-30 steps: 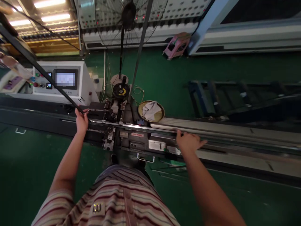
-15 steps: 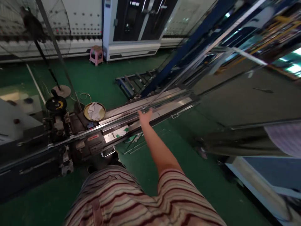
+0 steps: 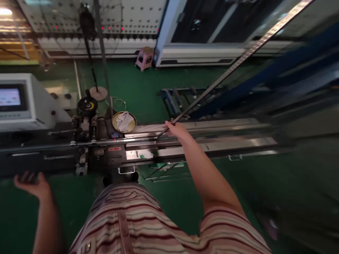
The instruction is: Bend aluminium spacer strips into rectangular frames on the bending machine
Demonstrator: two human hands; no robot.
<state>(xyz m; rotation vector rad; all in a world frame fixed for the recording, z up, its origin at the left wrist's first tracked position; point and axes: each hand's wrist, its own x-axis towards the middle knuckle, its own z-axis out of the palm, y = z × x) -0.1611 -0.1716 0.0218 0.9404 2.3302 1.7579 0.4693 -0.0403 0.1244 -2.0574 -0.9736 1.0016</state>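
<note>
My right hand [image 3: 177,129] is closed around the lower part of a long perforated metal strip [image 3: 222,75]. The strip slants from the machine bed up to the upper right, its lower end just past my fingers. Beneath the hand runs the long machine bed [image 3: 238,144] with bright metal rails. A thin metal bar [image 3: 140,140] lies along the bed and passes through the clamps and rollers [image 3: 84,132] on the left. My left hand [image 3: 33,184] is at the lower left, fingers spread and holding nothing, near the machine's front edge.
A round yellow tray [image 3: 114,123] with a white cloth sits on the machine. Farther left are a black handwheel [image 3: 87,106] and a control screen [image 3: 10,97]. Behind stand a fan [image 3: 87,23], a pink stool [image 3: 144,58] and a blue floor frame [image 3: 169,102].
My view has swung left and closer to the machine. My left hand has come into view at the lower left. The slanting strip now stands out clearly in my right hand.
</note>
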